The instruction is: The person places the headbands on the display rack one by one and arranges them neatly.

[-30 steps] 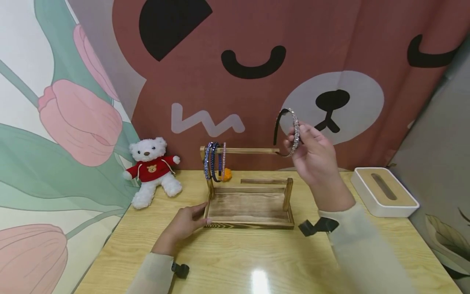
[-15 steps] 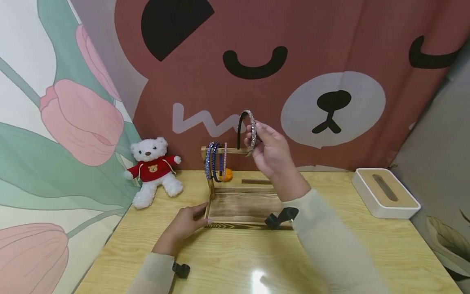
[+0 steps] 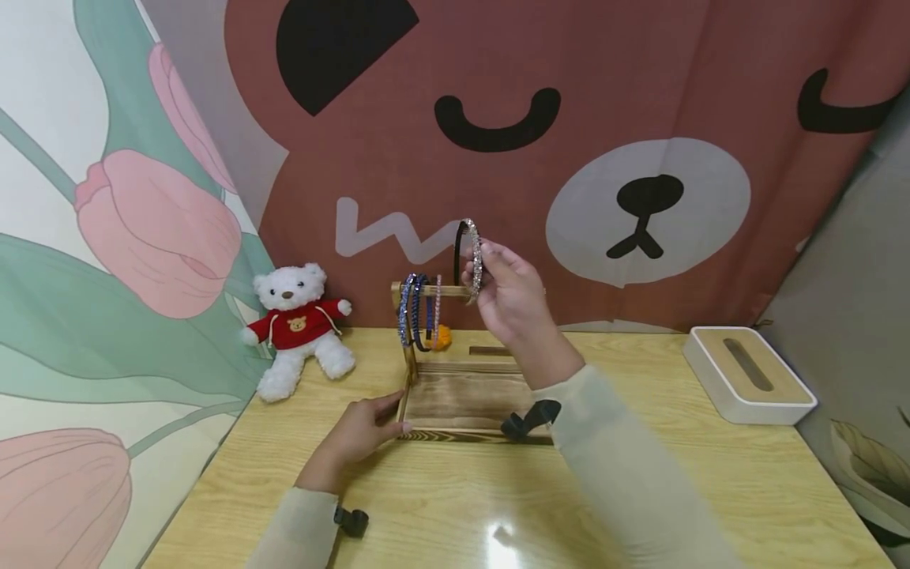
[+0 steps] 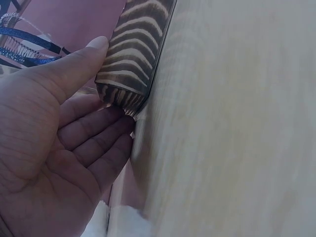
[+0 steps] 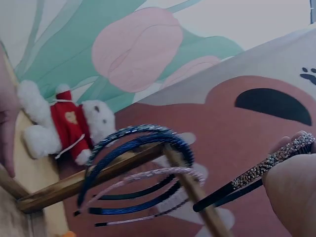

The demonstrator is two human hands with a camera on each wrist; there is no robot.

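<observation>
My right hand (image 3: 513,296) pinches a rhinestone headband (image 3: 477,265) at the upper rail of a wooden rack (image 3: 462,399). In the right wrist view, the black tips of that headband (image 5: 215,198) point down to the left, next to the rail. Blue headbands (image 3: 404,320) and a slim pink beaded headband (image 3: 438,304) hang at the rail's left end. My left hand (image 3: 361,431) holds the rack's front left corner, its thumb on the striped front strip (image 4: 136,47) and its fingers against the end. The rack's right post is hidden behind my right forearm.
On the left sits a white teddy bear (image 3: 291,332) in a red sweater. A white tissue box (image 3: 750,375) with a wooden lid stands at the right of the table (image 3: 441,506). Something orange (image 3: 441,338) lies behind the rack. A curtain with a bear print hangs behind.
My right hand has carried the rhinestone headband leftward along the rail, from the right end toward the hanging headbands, and slightly down lately. My left hand has stayed at the rack's corner.
</observation>
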